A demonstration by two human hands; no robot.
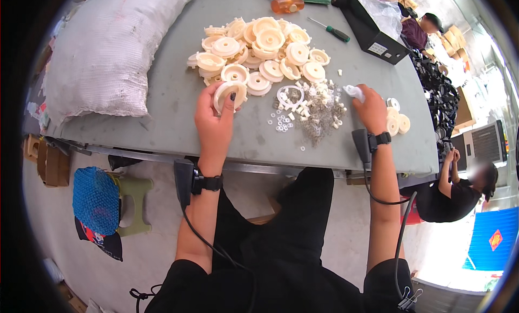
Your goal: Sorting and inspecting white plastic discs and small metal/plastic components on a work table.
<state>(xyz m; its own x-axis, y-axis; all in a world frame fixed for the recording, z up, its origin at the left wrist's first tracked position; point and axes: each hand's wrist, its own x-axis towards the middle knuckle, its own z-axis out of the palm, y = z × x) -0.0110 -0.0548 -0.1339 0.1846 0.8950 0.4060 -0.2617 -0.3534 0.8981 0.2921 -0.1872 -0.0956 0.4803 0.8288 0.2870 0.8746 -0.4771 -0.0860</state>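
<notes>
My left hand is closed on a cream round plastic part, its thumb over the rim. That part is at the near side of a heap of similar cream plastic wheels on the grey table. On the right, my right hand grips a small white, partly see-through piece whose kind I cannot make out. Between the hands lies a pile of small metal springs mixed with little cream plastic pegs. A white ring rests at the pile's left edge, and several small white washers are scattered below it.
A stuffed white woven sack covers the table's left side. At the back are an orange bottle, a green-handled screwdriver and a black box. Cream discs lie beyond my right wrist. Two other people are at the right.
</notes>
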